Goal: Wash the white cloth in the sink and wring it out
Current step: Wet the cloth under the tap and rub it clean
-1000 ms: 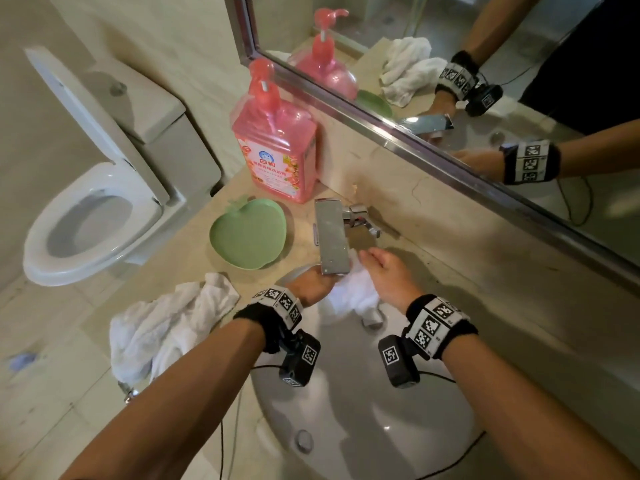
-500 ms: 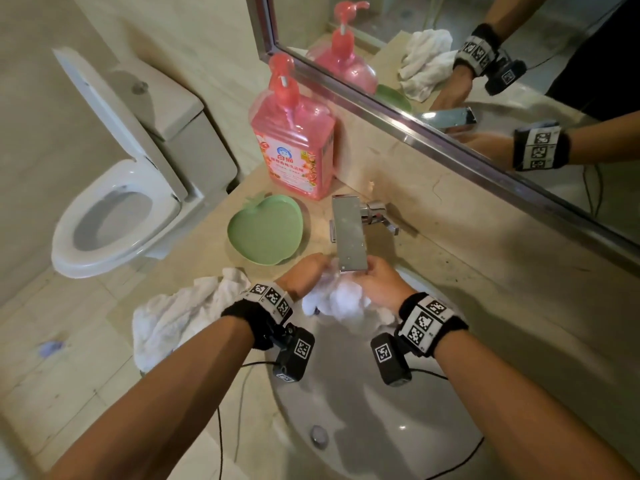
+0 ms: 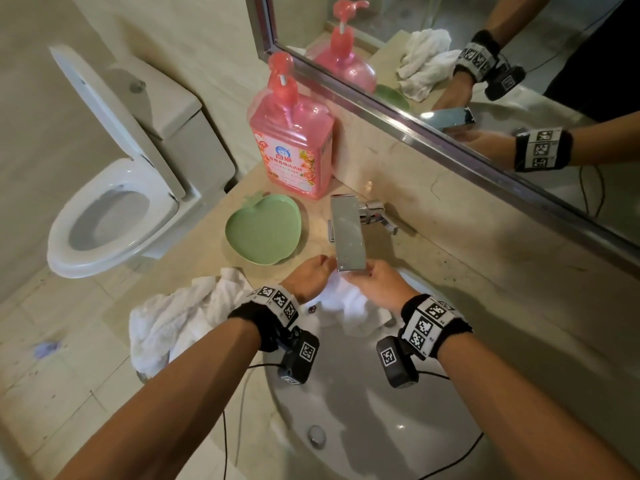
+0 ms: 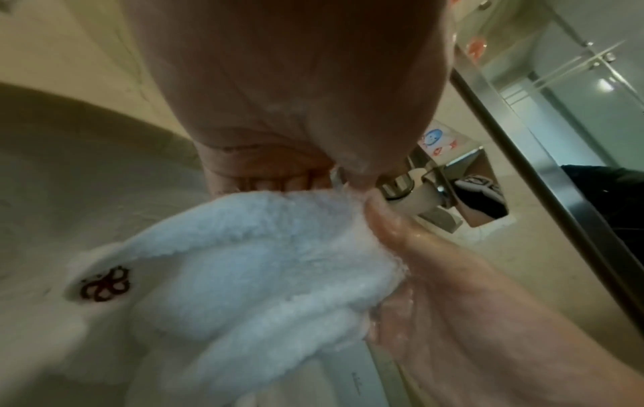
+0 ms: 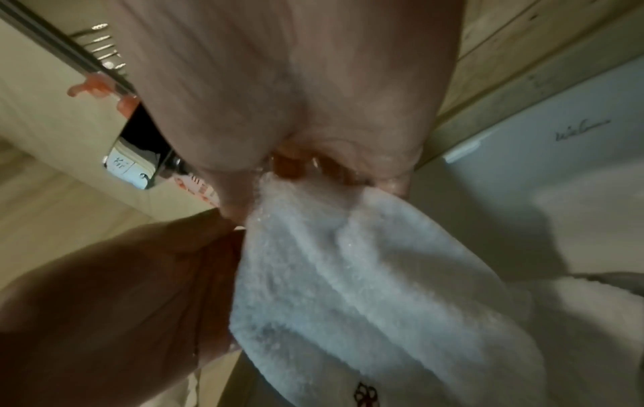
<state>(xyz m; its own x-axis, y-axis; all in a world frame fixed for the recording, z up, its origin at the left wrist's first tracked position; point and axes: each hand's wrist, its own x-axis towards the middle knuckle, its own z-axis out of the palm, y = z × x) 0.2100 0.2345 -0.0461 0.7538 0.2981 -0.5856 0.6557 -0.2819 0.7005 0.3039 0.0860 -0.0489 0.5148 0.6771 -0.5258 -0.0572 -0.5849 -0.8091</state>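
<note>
Change: both hands now closer together under the tap point(image 3: 348, 233) than a second ago, cloth bunched tighter between them.
Left hand point(image 3: 309, 276): my fingers curled round one end of the white cloth point(image 3: 346, 303).
Right hand point(image 3: 379, 284): my fingers curled round the other end, wet.
Cloth: hanging over the sink point(image 3: 374, 420), small dark flower mark on one corner.
Table point(image 3: 485, 306): second white towel point(image 3: 180, 317), green dish point(image 3: 263, 228), pink soap bottle point(image 3: 292, 143).
</note>
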